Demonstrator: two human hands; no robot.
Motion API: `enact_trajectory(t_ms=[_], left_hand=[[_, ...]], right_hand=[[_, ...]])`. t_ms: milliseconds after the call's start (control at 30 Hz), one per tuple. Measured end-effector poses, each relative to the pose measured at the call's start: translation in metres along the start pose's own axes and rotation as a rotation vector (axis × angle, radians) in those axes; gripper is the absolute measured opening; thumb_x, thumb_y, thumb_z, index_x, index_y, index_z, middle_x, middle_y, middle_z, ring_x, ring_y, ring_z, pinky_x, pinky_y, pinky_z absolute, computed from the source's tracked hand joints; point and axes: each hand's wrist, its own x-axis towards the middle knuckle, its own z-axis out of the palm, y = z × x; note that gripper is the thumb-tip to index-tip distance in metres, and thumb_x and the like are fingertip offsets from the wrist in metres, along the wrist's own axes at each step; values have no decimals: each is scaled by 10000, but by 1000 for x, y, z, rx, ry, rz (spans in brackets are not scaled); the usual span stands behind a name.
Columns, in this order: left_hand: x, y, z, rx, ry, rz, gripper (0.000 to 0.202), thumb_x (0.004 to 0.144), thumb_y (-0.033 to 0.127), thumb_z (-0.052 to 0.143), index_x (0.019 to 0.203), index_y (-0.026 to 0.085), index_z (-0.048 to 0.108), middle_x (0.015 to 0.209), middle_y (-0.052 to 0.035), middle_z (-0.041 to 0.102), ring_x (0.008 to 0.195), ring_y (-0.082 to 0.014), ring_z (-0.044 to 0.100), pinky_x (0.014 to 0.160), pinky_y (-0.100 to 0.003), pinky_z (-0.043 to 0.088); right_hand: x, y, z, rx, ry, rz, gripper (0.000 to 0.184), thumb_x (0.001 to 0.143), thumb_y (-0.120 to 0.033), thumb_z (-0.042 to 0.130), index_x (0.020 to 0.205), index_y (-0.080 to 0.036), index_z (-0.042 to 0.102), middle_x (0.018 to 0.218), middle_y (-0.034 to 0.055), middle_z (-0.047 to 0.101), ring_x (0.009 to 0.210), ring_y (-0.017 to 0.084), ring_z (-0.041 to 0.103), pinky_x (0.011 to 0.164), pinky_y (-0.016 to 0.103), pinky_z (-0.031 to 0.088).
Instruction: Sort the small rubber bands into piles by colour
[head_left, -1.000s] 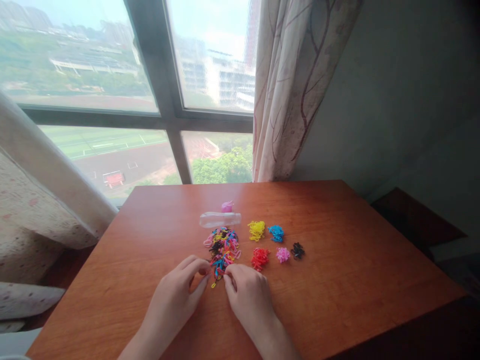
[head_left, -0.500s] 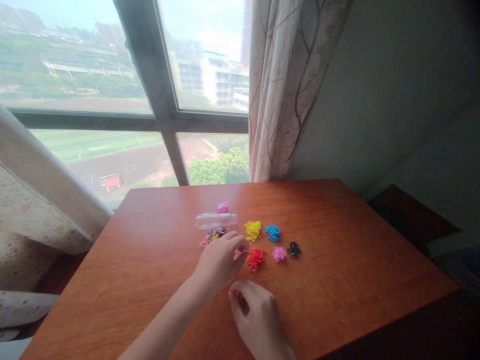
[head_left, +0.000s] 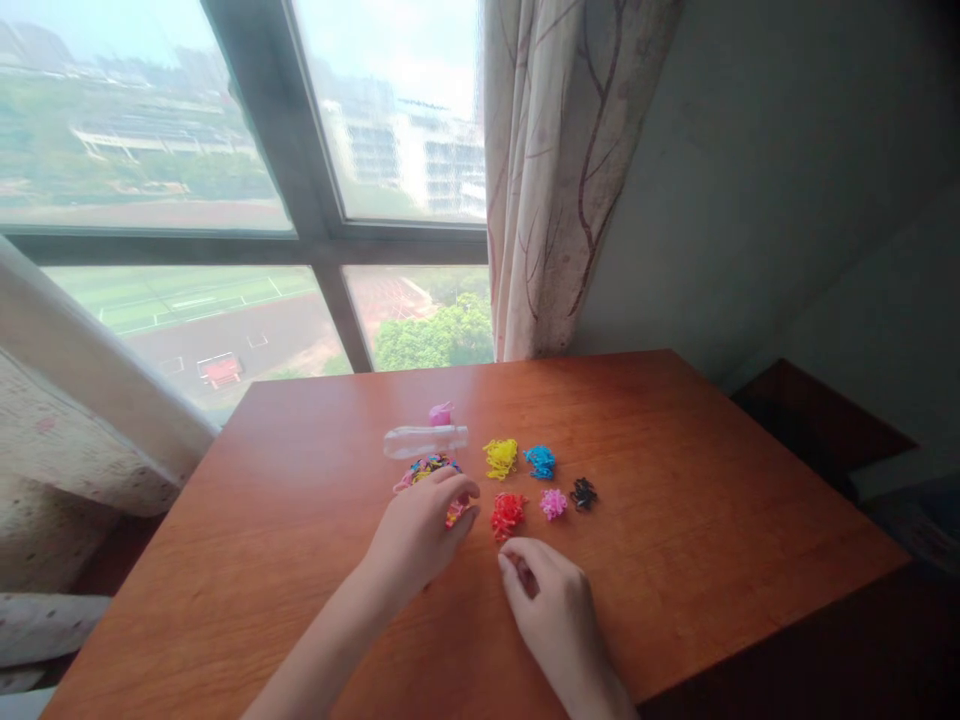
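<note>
Over a mixed-colour pile of small rubber bands, my left hand has its thumb and forefinger apart, and nothing shows between them. The hand covers part of that pile. My right hand is closed in a pinch just in front of the red rubber bands; whatever its fingertips hold is too small to make out. Yellow rubber bands and blue ones form heaps behind the red heap. Pink rubber bands and black ones lie to its right.
A clear plastic bottle lies on its side behind the mixed pile, with a pink object beyond it. The brown wooden table meets a window and a patterned curtain at its far edge.
My left hand has drawn back left from the red heap, and its fingers have parted. My right hand has moved right and forward, close to the red heap. The view has shifted slightly.
</note>
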Motion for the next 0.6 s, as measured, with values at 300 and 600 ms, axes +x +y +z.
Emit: enact_trajectory(t_ms=[300,600], left_hand=[[-43,-10,-2,27,-17,-143,170,902,221,477,895,257,643,941,-3,682,835,-172,658,719,-247,452],[-83,-19,12,108,-75,-266,149,926,272,463,918,273,612,971,10,669,845,-169,680,694,-246,451]], right_hand=[[21,9,-5,-148,35,-24,184,943,-182,486,848,-213,640,721,-10,655,631,147,607,624,240,367],[20,5,-6,-190,104,-2,195,959,-211,479,838,-210,632,725,-4,666,618,139,610,617,238,361]])
